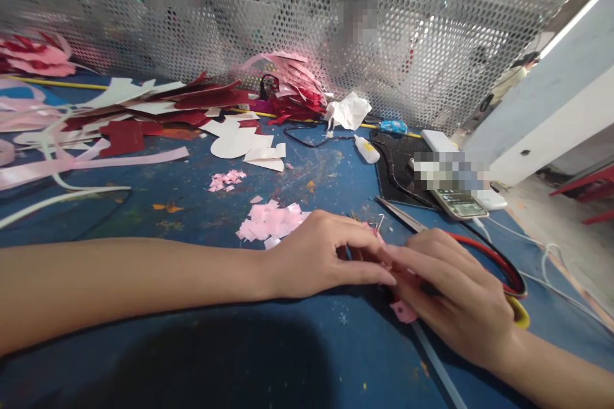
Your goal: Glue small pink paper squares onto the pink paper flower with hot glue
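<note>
Toward bench's (355, 339) right edge, right hand (455, 297) pinches my pink piece (404, 312); left hand (309, 259), grip unclear, could scatter pink squares (266, 220) if wrist drifts.

Tabletop (182, 217): blue, flecked orange. Cut squares (271, 220): pale pink. Ribbon (144, 158): light pink. Stacked sheets: white strips (129, 92) mixed with dark red pieces (122, 137). Bunch by the screen (297, 83): pink over deep red. Perforated screen (268, 19): silver-grey, dotted all over with round holes. Mat (398, 169): black. Glue-type bottle (367, 149): white, yellow marking. Scissor handles (499, 259): red and black. Stool (588, 192): red.
</note>
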`<state>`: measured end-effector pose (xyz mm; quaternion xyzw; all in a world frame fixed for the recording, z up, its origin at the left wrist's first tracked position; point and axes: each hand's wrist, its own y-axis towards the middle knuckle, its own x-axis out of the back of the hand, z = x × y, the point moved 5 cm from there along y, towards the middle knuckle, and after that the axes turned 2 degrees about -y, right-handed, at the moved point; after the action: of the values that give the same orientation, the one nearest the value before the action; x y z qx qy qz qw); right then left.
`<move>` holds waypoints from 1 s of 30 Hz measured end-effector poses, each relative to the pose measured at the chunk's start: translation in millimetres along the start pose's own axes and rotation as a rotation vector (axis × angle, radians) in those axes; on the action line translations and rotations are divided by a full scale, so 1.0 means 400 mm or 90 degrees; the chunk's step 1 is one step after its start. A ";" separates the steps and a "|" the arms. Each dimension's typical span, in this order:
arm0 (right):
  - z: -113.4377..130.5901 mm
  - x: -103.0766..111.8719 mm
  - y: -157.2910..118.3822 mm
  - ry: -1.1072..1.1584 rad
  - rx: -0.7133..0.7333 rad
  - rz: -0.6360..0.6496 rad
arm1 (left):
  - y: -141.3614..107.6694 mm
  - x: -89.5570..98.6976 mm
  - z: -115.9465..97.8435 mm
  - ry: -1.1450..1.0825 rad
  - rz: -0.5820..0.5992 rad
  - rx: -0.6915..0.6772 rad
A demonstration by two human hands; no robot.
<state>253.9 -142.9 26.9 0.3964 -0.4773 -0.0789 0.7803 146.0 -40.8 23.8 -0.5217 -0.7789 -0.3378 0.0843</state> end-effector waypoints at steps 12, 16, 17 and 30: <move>0.010 0.017 0.011 0.006 0.010 -0.030 | -0.004 -0.008 0.008 -0.002 0.048 0.039; 0.007 0.013 0.008 0.009 -0.014 -0.042 | -0.004 0.001 0.008 0.040 0.026 0.065; 0.004 0.012 0.006 0.011 -0.022 -0.040 | -0.005 0.002 0.006 0.059 0.018 0.052; 0.002 -0.017 0.106 -0.138 -0.104 0.057 | -0.073 -0.161 -0.011 0.354 0.231 -0.340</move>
<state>238.8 -111.3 51.9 0.2989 -0.5679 -0.1254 0.7566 148.0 -98.6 -16.9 -0.5427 -0.5072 -0.6352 0.2112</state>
